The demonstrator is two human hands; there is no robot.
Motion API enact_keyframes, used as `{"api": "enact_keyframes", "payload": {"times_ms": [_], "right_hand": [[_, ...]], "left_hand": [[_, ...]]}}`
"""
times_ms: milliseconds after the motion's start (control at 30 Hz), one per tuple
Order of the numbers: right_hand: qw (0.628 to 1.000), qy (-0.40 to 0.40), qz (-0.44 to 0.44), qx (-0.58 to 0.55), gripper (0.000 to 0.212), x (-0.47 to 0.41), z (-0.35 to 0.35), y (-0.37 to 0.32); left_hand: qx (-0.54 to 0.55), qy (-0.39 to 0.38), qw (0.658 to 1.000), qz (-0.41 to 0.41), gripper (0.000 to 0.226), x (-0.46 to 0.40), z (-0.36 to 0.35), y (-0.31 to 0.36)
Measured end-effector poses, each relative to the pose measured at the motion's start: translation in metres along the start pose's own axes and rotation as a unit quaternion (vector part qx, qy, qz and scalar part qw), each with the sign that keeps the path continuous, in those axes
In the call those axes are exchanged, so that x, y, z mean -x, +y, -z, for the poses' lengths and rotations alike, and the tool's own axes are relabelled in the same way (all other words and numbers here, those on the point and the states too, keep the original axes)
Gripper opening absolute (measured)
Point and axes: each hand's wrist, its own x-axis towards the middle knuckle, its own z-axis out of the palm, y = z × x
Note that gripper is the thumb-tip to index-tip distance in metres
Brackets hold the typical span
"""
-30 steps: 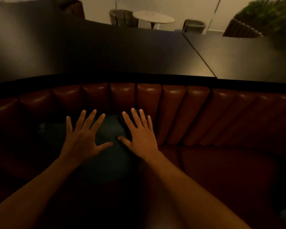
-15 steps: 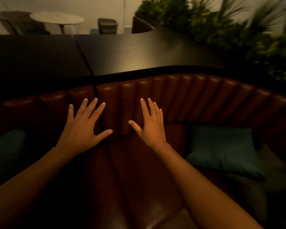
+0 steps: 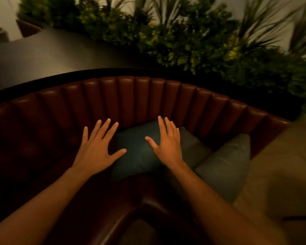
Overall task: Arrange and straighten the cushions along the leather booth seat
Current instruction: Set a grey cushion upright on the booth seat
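Head view, left to right: the curved leather booth seat runs dark red with a ribbed backrest, and no cushion shows on its left stretch. The left hand hovers with fingers spread and straight, its grip apart and holding nothing; its thumb lies over the left edge of the dark teal cushion, though whether it touches is hard to tell. That cushion sits on the seat, propped against the backrest and a little skewed. The right hand is over the cushion's right half — fingers straight, grip likewise apart, perhaps pressing lightly. Just beside it to the right, a grey cushion is tucked partly behind the teal one, and a second grey cushion leans at a slant further right, overlapping the first. Blurred plants rise behind the booth.

By my judgement the task is midway here — these three cushions are bunched and crooked, so spacing and squaring them remains.
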Motion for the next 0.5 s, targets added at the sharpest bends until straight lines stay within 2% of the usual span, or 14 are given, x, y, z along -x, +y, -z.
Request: {"api": "enact_keyframes", "payload": {"times_ms": [233,500], "right_hand": [[0.993,0.003,-0.108,0.038,0.091,0.02,0.021,0.116],[0.966,0.036,-0.246,0.068,0.083,0.039,0.029,0.217]], "left_hand": [[0.024,-0.048,0.996,-0.068,0.098,-0.055,-0.057,0.086],[0.085,-0.094,0.98,-0.155,0.097,-0.095,-0.129,0.177]]}}
